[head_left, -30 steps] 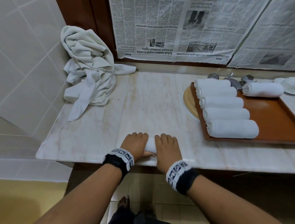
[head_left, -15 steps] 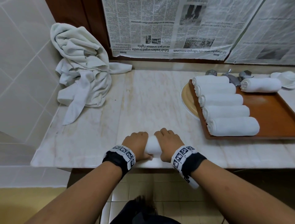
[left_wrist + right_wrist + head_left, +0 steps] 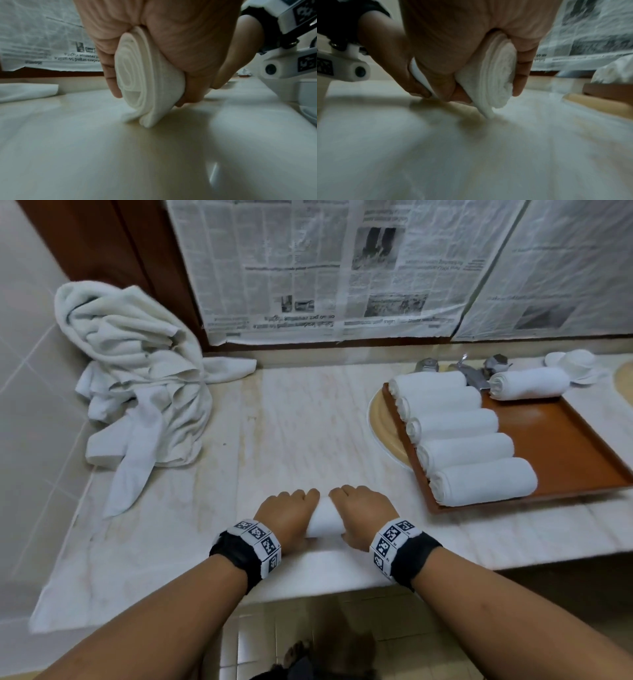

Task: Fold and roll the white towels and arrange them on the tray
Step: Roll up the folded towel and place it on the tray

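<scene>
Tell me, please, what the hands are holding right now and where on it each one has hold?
A rolled towel on the counter. The left hand wraps its left end, the right hand its right end.

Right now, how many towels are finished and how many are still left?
Six rolled towels already lie on the tray. The left hand and right hand grip a seventh roll on the counter, almost wound. A heap of unfolded towels still waits; I cannot count them.
</scene>
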Motion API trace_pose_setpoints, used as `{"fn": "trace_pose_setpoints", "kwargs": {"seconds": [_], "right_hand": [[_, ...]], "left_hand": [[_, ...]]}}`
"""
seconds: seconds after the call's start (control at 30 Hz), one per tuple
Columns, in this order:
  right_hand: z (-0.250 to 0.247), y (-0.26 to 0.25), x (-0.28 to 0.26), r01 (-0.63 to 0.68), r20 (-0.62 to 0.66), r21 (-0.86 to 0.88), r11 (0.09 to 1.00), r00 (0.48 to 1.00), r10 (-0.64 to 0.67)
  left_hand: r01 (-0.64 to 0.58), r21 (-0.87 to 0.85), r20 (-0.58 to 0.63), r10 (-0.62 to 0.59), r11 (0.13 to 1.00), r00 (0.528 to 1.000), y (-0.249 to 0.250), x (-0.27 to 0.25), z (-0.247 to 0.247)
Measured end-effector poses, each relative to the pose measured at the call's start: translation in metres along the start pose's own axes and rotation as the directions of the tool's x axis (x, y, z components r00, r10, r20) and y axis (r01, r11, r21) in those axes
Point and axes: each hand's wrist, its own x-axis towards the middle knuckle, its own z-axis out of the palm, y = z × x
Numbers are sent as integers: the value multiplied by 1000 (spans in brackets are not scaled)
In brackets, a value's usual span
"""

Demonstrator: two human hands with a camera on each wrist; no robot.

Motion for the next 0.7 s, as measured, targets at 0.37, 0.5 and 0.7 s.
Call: {"fn": "trace_pose_setpoints", "kwargs": {"seconds": [0.37,0.5,0.7], "right_hand": [[-99,200,-80,-256,-406,50,965,878,254],[-102,304,-119,-323,-372,107,940,864,339],[-81,418,-173,-348,-230,178,920,895,383]], "left_hand": [[-243,329,-226,326,912,918,152,120,-171],[-326,294,-247,401,898,882,249,180,-191],[-401,212,-146,435,891,889,362,253,-175]]}}
